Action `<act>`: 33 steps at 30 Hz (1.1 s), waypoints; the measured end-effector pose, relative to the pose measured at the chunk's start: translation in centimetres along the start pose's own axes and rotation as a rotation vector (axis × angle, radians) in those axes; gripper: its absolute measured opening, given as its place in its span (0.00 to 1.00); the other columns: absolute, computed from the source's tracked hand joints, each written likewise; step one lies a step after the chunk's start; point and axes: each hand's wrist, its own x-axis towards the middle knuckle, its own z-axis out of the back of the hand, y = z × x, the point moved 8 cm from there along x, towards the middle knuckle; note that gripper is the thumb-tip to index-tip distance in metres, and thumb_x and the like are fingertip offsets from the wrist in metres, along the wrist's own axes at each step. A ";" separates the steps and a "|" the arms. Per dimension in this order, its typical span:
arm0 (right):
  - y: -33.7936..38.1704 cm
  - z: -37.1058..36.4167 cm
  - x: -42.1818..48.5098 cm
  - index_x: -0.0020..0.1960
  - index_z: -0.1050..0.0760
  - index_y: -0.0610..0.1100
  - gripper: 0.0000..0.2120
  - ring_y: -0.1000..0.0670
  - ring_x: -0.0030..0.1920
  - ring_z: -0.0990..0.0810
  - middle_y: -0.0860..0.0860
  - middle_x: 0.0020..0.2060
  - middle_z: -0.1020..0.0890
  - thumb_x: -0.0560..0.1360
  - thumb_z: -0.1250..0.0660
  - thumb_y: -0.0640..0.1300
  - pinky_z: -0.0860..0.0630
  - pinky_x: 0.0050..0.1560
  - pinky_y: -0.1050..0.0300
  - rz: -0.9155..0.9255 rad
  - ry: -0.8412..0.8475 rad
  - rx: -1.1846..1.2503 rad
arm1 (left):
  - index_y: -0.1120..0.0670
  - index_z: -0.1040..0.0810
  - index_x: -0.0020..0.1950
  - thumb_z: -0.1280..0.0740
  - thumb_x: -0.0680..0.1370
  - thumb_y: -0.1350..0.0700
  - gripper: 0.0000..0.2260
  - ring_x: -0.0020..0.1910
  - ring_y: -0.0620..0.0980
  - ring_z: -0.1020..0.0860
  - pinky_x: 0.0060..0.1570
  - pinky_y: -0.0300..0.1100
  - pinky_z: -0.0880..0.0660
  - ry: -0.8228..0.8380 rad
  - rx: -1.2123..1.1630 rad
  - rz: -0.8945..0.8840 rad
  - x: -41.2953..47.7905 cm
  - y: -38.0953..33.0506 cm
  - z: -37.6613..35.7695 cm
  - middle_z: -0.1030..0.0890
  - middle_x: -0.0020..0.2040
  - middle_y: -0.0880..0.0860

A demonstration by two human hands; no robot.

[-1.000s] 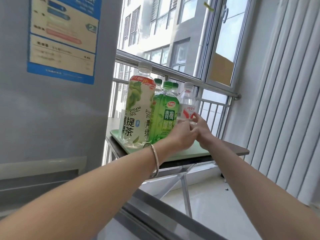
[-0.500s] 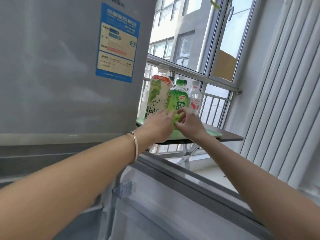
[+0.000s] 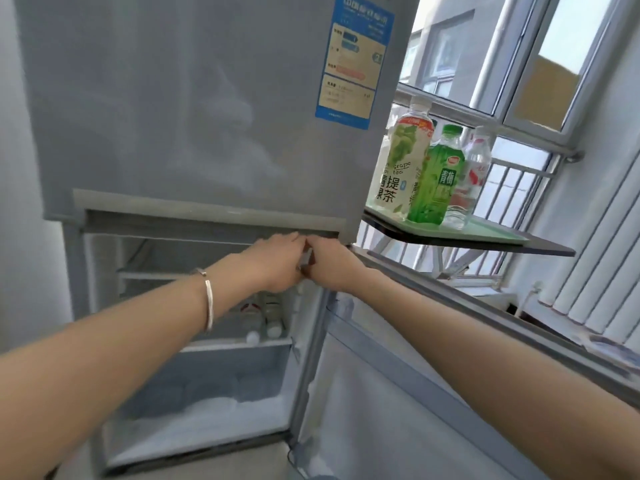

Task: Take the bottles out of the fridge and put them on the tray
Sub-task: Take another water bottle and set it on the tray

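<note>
Fingers on our left hand [image 3: 277,264] and right hand [image 3: 330,269] are hidden behind the backs of the hands, so we cannot tell whether they are spread, closed or wrapped round anything. Our two hands touch side by side, with a dark sliver between them. They sit just under the bottom edge of the upper door of the fridge [image 3: 173,116], in front of its open lower compartment. A bracelet [image 3: 208,301] rings our left wrist.

Inside that compartment, below our left hand, white-capped bottles [image 3: 273,329] rest on a shelf [image 3: 235,344]. They are blurred, and we make out at least two caps and a bit of red label. Frost [image 3: 207,410] covers the floor of the space beneath the shelf. The lower door [image 3: 398,403] stands swung open to the right, under our right forearm.

Far to the right, past the fridge, a pale green tray [image 3: 491,232] lies on a dark table [image 3: 550,251] by the window [image 3: 450,57]. Three bottles stand upright on the tray, close together. A tall tea bottle [image 3: 401,161] is on the left, a green bottle [image 3: 434,183] stands just beside it, and a clear bottle [image 3: 477,168] with a red label is on the right. A green cap shows behind them. A blue sticker [image 3: 356,60] sits high on the fridge's upper door.
</note>
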 end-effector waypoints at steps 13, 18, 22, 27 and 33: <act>-0.4 -23.9 5.6 0.66 0.29 0.43 0.22 0.40 0.59 0.21 0.42 0.60 0.22 0.73 0.34 0.42 0.24 0.55 0.52 -0.065 0.402 0.016 | 0.53 0.46 0.78 0.36 0.77 0.49 0.33 0.76 0.56 0.41 0.72 0.52 0.40 0.220 0.000 0.407 -3.2 13.4 -16.0 0.47 0.79 0.56; -4.2 -29.8 7.8 0.73 0.39 0.41 0.27 0.41 0.66 0.26 0.42 0.67 0.27 0.76 0.36 0.41 0.30 0.62 0.54 -0.120 0.571 -0.090 | 0.53 0.48 0.79 0.36 0.79 0.52 0.32 0.78 0.57 0.45 0.73 0.54 0.43 0.211 -0.007 0.456 -1.1 15.1 -19.4 0.49 0.80 0.56; -4.6 -32.9 8.2 0.75 0.41 0.44 0.28 0.41 0.65 0.26 0.41 0.69 0.29 0.77 0.38 0.41 0.28 0.61 0.52 -0.118 0.655 -0.038 | 0.53 0.46 0.78 0.37 0.79 0.52 0.30 0.76 0.57 0.42 0.72 0.54 0.41 0.237 0.030 0.475 -0.2 16.1 -21.6 0.47 0.79 0.56; -5.0 -34.6 8.1 0.75 0.42 0.44 0.28 0.41 0.66 0.27 0.40 0.69 0.30 0.78 0.36 0.42 0.27 0.62 0.53 -0.107 0.683 -0.037 | 0.52 0.47 0.79 0.37 0.79 0.52 0.31 0.77 0.57 0.43 0.72 0.54 0.41 0.256 0.038 0.501 0.0 17.1 -23.3 0.48 0.80 0.56; -5.0 -31.3 8.1 0.71 0.39 0.44 0.24 0.40 0.64 0.29 0.39 0.64 0.30 0.76 0.38 0.38 0.27 0.57 0.52 -0.113 0.351 -0.075 | 0.52 0.47 0.79 0.36 0.79 0.53 0.31 0.77 0.57 0.43 0.72 0.54 0.41 0.275 0.050 0.501 0.6 17.2 -23.6 0.48 0.80 0.55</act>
